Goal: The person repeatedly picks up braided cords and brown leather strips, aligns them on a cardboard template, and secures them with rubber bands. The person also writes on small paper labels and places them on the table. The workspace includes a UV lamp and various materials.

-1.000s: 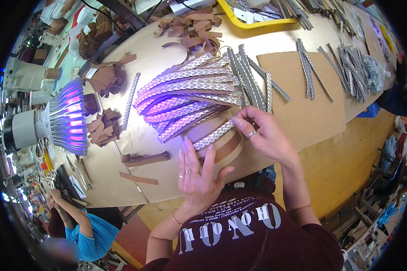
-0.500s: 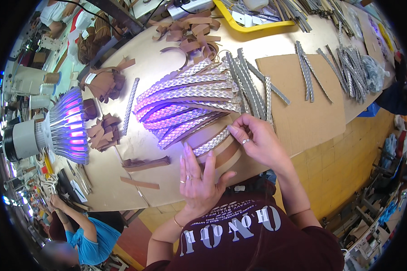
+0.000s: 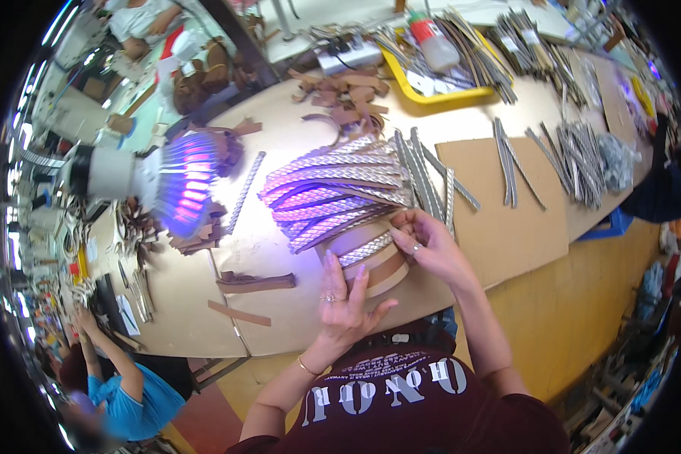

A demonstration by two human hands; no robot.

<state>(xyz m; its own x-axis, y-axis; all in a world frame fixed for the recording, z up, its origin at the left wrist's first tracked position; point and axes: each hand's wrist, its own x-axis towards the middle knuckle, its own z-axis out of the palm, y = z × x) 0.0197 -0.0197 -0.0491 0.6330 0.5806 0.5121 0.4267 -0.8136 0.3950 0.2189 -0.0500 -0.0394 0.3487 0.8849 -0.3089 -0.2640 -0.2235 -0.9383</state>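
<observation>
The braided strip (image 3: 368,248) is a narrow, flat plait with a metallic silver-white sheen, its crossing strands forming a regular, raised herringbone texture along its length. It lies over a smooth, curved tan form (image 3: 386,277) at the near edge of the table (image 3: 178,303), just on the near side of a thick heap of similar braided strips (image 3: 339,181). The form looks like bent sheet and carries a darker, satiny brown stripe; its exact material cannot be told. The braided strip's long axis slants from near left to far right, bowing gently with the curve beneath, one end toward each hand. The right hand (image 3: 436,248) pinches its right end between thumb and forefinger; the left hand (image 3: 346,310) is spread, its fingertips resting at the left end and its thumb standing well apart. The strips in the heap fan out leftward, brown backing showing along some edges, and the glowing lamp (image 3: 188,185) with a ribbed, flared head tints them violet from the left. A single braided strip lies apart between lamp and heap. Beyond the heap are curled flat brown strips (image 3: 348,94); to the right, matte grey strips (image 3: 424,175) lie beside a flat brown cardboard sheet (image 3: 507,219), and a glossy yellow tray (image 3: 412,89) stands at the far side.
</observation>
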